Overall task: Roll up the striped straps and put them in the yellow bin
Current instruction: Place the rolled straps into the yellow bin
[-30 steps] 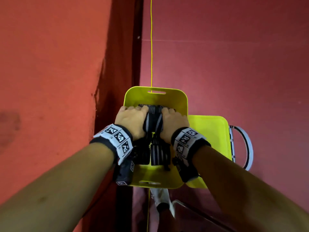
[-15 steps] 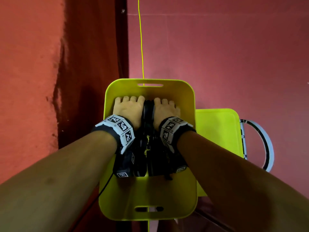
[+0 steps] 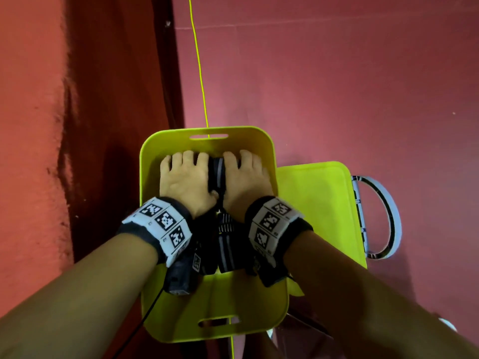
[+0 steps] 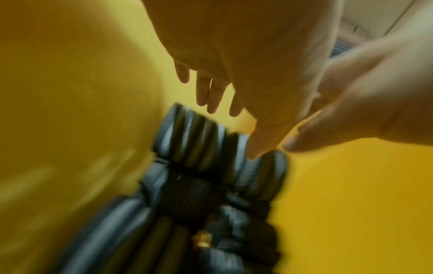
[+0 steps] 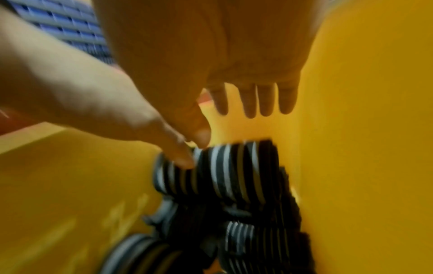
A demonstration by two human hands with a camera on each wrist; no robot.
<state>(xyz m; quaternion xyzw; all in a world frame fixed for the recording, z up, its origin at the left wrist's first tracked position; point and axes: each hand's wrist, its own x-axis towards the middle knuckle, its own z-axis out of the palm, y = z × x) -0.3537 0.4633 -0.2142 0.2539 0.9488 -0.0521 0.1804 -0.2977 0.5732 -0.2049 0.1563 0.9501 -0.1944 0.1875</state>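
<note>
The yellow bin [image 3: 281, 294] stands on the red floor with both hands inside it. Rolled black-and-white striped straps [image 3: 219, 172] lie on its bottom, between the hands and under the wrists [image 3: 226, 244]. My left hand [image 3: 186, 177] is on their left, my right hand [image 3: 246, 177] on their right. In the left wrist view my left hand [image 4: 234, 113] has straight fingers clear of the rolls [image 4: 192, 140], and its thumb touches one roll. In the right wrist view my right hand [image 5: 225, 103] also has straight fingers, its thumb just above the rolls [image 5: 225, 170]. Both wrist views are blurred.
A flat yellow lid [image 3: 318, 208] lies against the bin's right side, with a white-and-black ring [image 3: 388, 216] beyond it. A red wall [image 3: 31, 125] rises close on the left. A thin yellow cord [image 3: 199, 73] runs away from the bin.
Both hands have gone down into the bin with the rolls. Their fingers, curled round the rolls a second ago, now lie straight. The view has tilted down over the bin.
</note>
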